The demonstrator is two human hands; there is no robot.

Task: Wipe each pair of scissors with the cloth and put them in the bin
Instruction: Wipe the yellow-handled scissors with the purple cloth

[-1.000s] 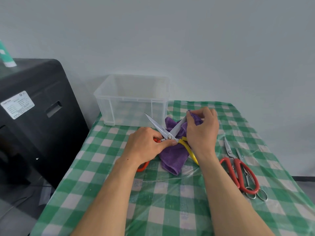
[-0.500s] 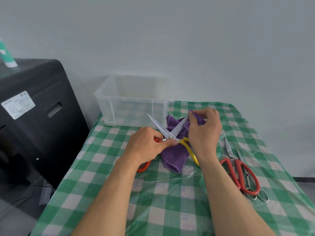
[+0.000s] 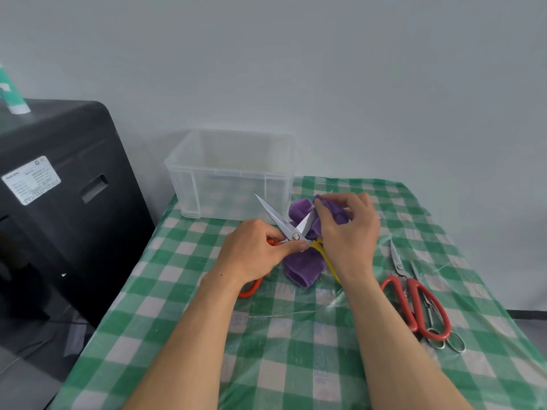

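Observation:
Scissors with one orange and one yellow handle [image 3: 276, 218] are spread wide above the green checked table. My left hand [image 3: 254, 251] grips them at the pivot and the orange handle. My right hand [image 3: 347, 229] pinches the purple cloth [image 3: 302, 266] round the right blade, whose far part is hidden under the cloth and fingers. The left blade points up and left, bare, toward the clear plastic bin [image 3: 231, 173], which stands at the table's back left.
At the table's right lie red-handled scissors [image 3: 414, 297] and small all-metal scissors [image 3: 444, 338], partly overlapping. A black machine [image 3: 59, 196] stands left of the table, with a green and white object [image 3: 11, 93] on top. A pale wall is behind.
My right hand has slid the cloth a little outward along the right blade. The left hand and the scissors stay where they were.

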